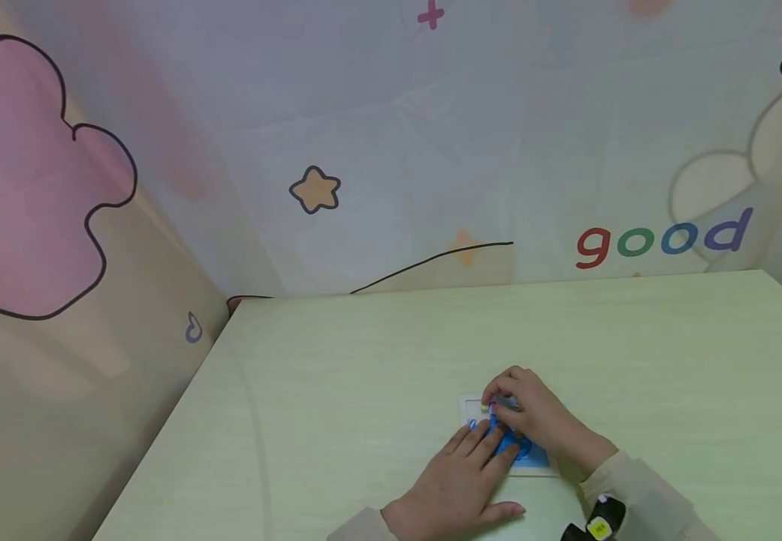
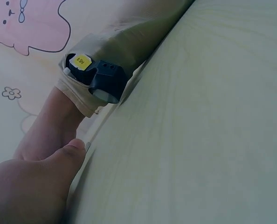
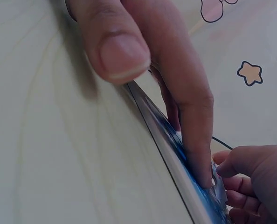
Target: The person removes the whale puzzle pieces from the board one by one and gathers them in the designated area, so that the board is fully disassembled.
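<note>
A small flat puzzle (image 1: pixel 538 457) with a pale border and a blue picture lies on the table. My left hand (image 1: pixel 454 477) rests on it with fingers spread straight; its thumb (image 3: pixel 124 56) stands apart from the puzzle in the right wrist view. At the puzzle's far side, my right hand (image 1: pixel 532 409) has curled fingers and pinches a small greyish piece (image 1: pixel 507 403), probably a puzzle piece. Its fingers partly cover the piece. In the right wrist view, the right hand (image 3: pixel 269 179) is at the puzzle's far end. The left wrist view shows the left hand (image 2: pixel 31 186) without the puzzle.
The pale green table (image 1: pixel 336 376) spreads around the puzzle. A printed backdrop (image 1: pixel 397 165) with a star and the word "good" stands behind its far edge. The right sleeve (image 1: pixel 644 496) carries a black wrist camera (image 1: pixel 605 518) close to the left thumb.
</note>
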A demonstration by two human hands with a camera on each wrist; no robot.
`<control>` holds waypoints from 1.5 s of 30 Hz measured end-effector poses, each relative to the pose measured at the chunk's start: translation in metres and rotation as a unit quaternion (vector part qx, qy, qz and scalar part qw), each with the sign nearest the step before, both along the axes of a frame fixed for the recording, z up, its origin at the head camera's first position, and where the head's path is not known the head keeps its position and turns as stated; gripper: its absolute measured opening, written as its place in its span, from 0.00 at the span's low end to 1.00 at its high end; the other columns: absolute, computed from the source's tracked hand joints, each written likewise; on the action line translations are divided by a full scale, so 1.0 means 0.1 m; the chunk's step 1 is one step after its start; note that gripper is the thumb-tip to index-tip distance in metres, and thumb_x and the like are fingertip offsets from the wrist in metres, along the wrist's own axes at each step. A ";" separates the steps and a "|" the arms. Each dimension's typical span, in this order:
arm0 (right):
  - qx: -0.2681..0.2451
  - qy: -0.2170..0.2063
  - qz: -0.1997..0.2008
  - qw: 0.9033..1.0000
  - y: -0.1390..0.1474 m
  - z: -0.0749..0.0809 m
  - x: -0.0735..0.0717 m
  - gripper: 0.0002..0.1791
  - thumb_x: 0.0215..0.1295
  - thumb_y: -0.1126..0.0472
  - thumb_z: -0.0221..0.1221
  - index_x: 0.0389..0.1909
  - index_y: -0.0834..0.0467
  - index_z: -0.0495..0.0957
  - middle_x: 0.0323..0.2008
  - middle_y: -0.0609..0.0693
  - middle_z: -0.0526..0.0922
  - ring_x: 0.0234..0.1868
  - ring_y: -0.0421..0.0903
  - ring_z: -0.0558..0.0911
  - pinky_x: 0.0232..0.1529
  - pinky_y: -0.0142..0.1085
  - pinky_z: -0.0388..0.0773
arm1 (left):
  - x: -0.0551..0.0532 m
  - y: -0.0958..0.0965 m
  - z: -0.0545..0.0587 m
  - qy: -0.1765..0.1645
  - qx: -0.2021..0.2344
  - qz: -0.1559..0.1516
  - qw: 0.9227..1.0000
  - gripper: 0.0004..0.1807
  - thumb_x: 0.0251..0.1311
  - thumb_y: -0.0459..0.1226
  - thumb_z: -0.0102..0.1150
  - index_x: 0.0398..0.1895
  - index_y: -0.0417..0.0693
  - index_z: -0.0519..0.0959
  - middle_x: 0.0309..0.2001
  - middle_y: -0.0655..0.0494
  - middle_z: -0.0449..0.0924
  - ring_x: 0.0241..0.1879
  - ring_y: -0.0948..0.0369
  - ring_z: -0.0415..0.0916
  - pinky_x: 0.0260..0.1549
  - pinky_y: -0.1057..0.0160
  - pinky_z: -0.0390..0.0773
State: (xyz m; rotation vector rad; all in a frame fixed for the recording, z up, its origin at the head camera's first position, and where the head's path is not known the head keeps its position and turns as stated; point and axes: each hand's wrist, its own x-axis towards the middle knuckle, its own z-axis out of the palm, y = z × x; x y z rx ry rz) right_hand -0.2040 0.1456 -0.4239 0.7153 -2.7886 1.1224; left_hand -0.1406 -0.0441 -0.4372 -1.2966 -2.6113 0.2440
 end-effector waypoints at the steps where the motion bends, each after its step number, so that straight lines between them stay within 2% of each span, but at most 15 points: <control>1: -0.005 -0.003 0.001 1.000 0.00 0.00 0.00 0.07 0.65 0.65 0.58 0.36 0.48 0.79 0.41 0.47 0.75 0.44 0.43 0.71 0.45 0.38 0.72 | 0.00 0.00 0.00 0.006 0.001 -0.001 1.000 0.37 0.69 0.63 0.31 0.73 0.52 0.60 0.74 0.51 0.57 0.74 0.56 0.54 0.69 0.59 0.61; 4: -0.019 -0.013 0.004 1.000 0.01 0.01 -0.01 0.06 0.66 0.65 0.58 0.37 0.50 0.79 0.40 0.47 0.75 0.40 0.41 0.71 0.40 0.32 0.73 | 0.00 -0.01 0.00 0.015 0.004 -0.003 1.000 0.37 0.69 0.63 0.32 0.72 0.52 0.61 0.74 0.51 0.58 0.74 0.56 0.55 0.69 0.59 0.61; 8: -0.032 -0.017 -0.001 0.999 0.02 0.03 0.00 0.06 0.65 0.65 0.58 0.39 0.52 0.79 0.40 0.48 0.77 0.37 0.39 0.73 0.34 0.29 0.73 | 0.00 -0.01 0.00 -0.003 -0.001 0.001 1.000 0.37 0.69 0.63 0.30 0.73 0.52 0.59 0.74 0.51 0.57 0.74 0.56 0.54 0.69 0.59 0.60; 15: -0.037 -0.017 -0.012 0.999 0.04 0.04 0.01 0.05 0.65 0.64 0.60 0.39 0.52 0.79 0.38 0.45 0.79 0.39 0.38 0.76 0.39 0.29 0.75 | -0.01 0.00 0.00 -0.037 -0.009 0.006 0.999 0.38 0.70 0.63 0.27 0.74 0.53 0.56 0.75 0.50 0.53 0.75 0.56 0.50 0.71 0.59 0.58; 22: -0.069 -0.023 0.014 0.997 0.08 0.05 -0.02 0.04 0.65 0.65 0.59 0.38 0.53 0.80 0.37 0.45 0.80 0.37 0.33 0.75 0.39 0.28 0.75 | 0.00 -0.01 0.01 -0.041 -0.011 0.009 0.999 0.38 0.70 0.64 0.27 0.74 0.53 0.57 0.75 0.52 0.54 0.75 0.56 0.50 0.71 0.60 0.58; 27: -0.073 -0.028 0.014 0.997 0.10 0.14 -0.01 0.04 0.65 0.65 0.59 0.38 0.54 0.80 0.37 0.46 0.81 0.37 0.33 0.76 0.40 0.28 0.76 | 0.00 0.00 0.01 -0.029 -0.010 0.010 0.999 0.37 0.69 0.64 0.29 0.73 0.54 0.58 0.75 0.52 0.55 0.75 0.56 0.52 0.70 0.60 0.59; 32: -0.081 -0.035 0.016 0.996 0.14 0.26 0.00 0.04 0.66 0.63 0.58 0.39 0.56 0.80 0.39 0.48 0.82 0.38 0.35 0.76 0.40 0.28 0.76 | 0.00 0.01 0.02 -0.041 -0.017 0.016 0.999 0.37 0.69 0.64 0.27 0.74 0.55 0.57 0.75 0.53 0.54 0.75 0.57 0.50 0.71 0.60 0.57; 36: -0.066 -0.036 0.019 0.997 0.20 0.33 -0.02 0.05 0.66 0.63 0.59 0.40 0.58 0.80 0.38 0.48 0.82 0.37 0.35 0.76 0.39 0.29 0.77 | 0.00 0.00 0.03 -0.042 -0.018 0.017 0.999 0.37 0.70 0.64 0.27 0.74 0.55 0.56 0.75 0.53 0.54 0.76 0.57 0.49 0.72 0.60 0.56; 45: 0.001 -0.053 0.016 0.998 0.44 0.46 -0.05 0.04 0.65 0.64 0.59 0.39 0.58 0.81 0.35 0.45 0.82 0.34 0.35 0.75 0.37 0.28 0.75 | 0.00 0.00 0.01 -0.046 -0.009 0.019 0.999 0.38 0.69 0.64 0.26 0.74 0.55 0.56 0.75 0.53 0.54 0.76 0.57 0.49 0.71 0.60 0.56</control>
